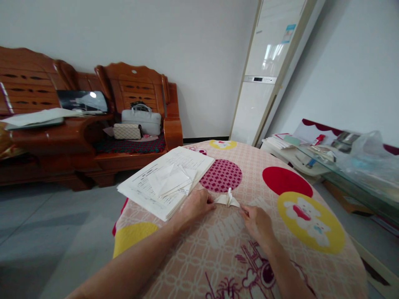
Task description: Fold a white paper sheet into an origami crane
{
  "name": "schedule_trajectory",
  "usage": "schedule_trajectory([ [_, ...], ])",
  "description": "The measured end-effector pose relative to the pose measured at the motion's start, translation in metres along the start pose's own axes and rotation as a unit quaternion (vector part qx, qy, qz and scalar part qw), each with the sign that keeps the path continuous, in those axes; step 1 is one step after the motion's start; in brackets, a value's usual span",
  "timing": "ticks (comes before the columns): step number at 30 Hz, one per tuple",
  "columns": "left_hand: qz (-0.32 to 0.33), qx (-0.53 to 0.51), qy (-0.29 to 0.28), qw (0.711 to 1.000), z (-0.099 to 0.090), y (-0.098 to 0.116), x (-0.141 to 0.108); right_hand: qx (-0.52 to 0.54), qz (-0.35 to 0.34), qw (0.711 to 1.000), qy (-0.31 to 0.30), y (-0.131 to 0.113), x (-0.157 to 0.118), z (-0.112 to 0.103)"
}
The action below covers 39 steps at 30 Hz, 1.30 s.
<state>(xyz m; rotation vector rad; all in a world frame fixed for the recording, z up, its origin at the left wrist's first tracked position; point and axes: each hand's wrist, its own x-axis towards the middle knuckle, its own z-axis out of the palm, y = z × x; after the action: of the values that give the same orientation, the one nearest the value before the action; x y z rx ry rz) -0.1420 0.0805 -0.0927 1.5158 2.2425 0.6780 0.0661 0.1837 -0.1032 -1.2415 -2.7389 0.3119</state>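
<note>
A small folded white paper piece (228, 201) sits at the middle of the round table, with a narrow fold standing up at its centre. My left hand (199, 202) pinches its left end, and my right hand (256, 221) pinches its right end. Both hands rest low over the patterned tablecloth (199, 257). Just left of my left hand lies a stack of printed sheets (149, 199). On top of that stack is a folded sheet of white paper (171, 179).
Behind the table stand wooden chairs (137, 87) holding a grey handbag (145, 120) and a quilted purse (127, 131). A tall white air conditioner (257, 99) stands at the back. To the right, a glass-topped table (349, 170) carries papers and a plastic bag (368, 155).
</note>
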Motion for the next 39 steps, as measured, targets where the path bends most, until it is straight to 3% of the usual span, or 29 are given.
schedule_trajectory([
  [5, 0.058, 0.162, 0.053, 0.984, 0.008, 0.011, -0.008, -0.13, -0.004, 0.99, 0.054, -0.018, 0.001, 0.012],
  [10, 0.064, 0.227, 0.032, 0.971, 0.014, 0.024, -0.012, -0.168, -0.005, 0.983, 0.074, -0.027, 0.002, 0.015],
  [18, 0.028, 0.194, 0.057, 0.979, 0.022, 0.017, 0.0, -0.097, 0.063, 0.987, 0.112, -0.025, 0.01, 0.018],
  [26, 0.017, 0.147, 0.091, 0.985, 0.031, 0.011, 0.005, -0.042, 0.08, 0.99, 0.108, -0.027, 0.014, 0.018],
  [34, -0.026, 0.036, 0.065, 0.997, 0.032, 0.014, 0.015, 0.06, 0.111, 0.991, 0.045, -0.029, 0.019, 0.004],
  [39, -0.025, 0.033, 0.061, 0.997, 0.034, 0.016, 0.018, 0.099, 0.11, 0.989, 0.012, -0.026, 0.023, -0.002],
])
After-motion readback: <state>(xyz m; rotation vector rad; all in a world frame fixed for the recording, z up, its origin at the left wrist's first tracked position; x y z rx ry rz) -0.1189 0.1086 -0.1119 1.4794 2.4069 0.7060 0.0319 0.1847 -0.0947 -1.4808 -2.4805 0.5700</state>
